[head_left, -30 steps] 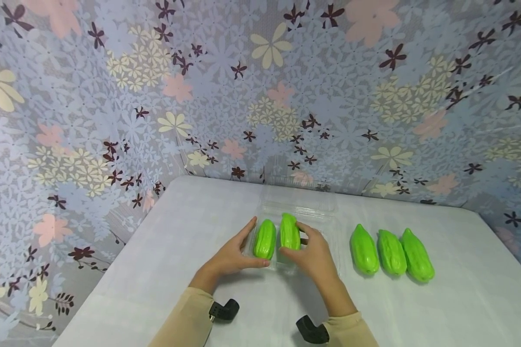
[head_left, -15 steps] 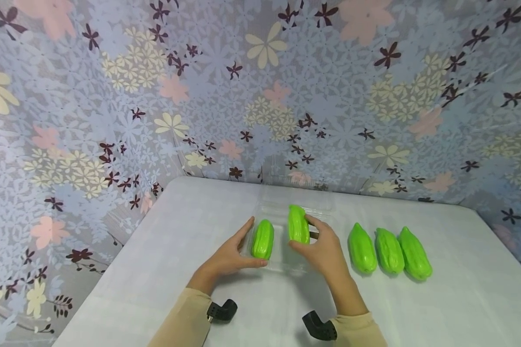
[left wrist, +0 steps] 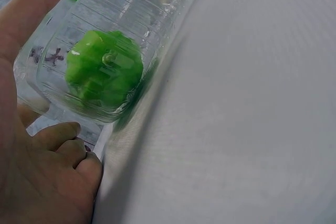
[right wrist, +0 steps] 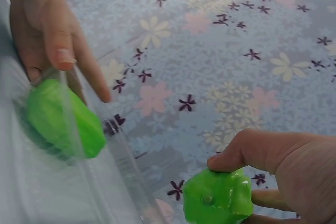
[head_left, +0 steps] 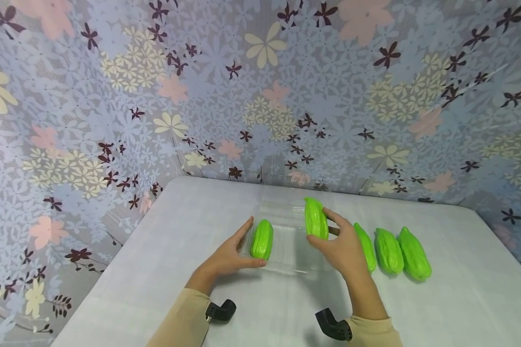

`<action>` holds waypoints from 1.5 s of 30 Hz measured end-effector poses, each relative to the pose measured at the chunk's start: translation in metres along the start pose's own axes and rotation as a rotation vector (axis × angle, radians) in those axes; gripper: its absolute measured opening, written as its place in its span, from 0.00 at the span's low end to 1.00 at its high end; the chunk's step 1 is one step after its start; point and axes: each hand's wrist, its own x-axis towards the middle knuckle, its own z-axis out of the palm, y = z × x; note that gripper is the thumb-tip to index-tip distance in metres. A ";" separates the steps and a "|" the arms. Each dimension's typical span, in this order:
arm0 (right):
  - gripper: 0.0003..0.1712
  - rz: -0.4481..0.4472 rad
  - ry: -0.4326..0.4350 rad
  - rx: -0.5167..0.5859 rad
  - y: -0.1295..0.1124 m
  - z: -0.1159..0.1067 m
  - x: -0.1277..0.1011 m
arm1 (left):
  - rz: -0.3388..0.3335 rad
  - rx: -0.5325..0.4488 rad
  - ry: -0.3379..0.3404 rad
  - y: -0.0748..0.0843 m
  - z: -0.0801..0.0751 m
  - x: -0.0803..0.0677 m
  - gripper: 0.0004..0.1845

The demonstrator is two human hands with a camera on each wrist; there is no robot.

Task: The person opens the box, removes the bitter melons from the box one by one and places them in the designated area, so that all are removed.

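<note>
Nearest us, the left hand (head_left: pixel 227 254) grips the left end of the clear container (head_left: pixel 288 268) (probably steadying it), one green vegetable (head_left: pixel 262 240) inside, while farther out the right hand (head_left: pixel 339 242) pinches a second vegetable (head_left: pixel 315 219), aloft.

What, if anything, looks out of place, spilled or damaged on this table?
Nothing stands out. One green vegetable lies in the clear container, which the left hand holds; the right hand pinches another green vegetable, and three more green vegetables lie side by side on the table. No spill or damage shows.
</note>
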 end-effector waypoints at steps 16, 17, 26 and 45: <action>0.50 0.079 0.054 -0.017 0.007 -0.034 -0.003 | -0.008 -0.007 -0.007 0.001 -0.001 -0.001 0.64; 0.50 0.086 0.054 -0.021 0.008 -0.036 -0.003 | -0.005 -0.007 -0.007 0.001 0.000 -0.001 0.63; 0.50 0.111 0.091 -0.042 0.011 -0.049 -0.006 | 0.016 0.000 -0.010 0.001 0.000 0.000 0.62; 0.50 0.198 0.173 -0.035 0.021 -0.071 -0.009 | 0.006 0.001 -0.008 0.002 0.001 0.000 0.64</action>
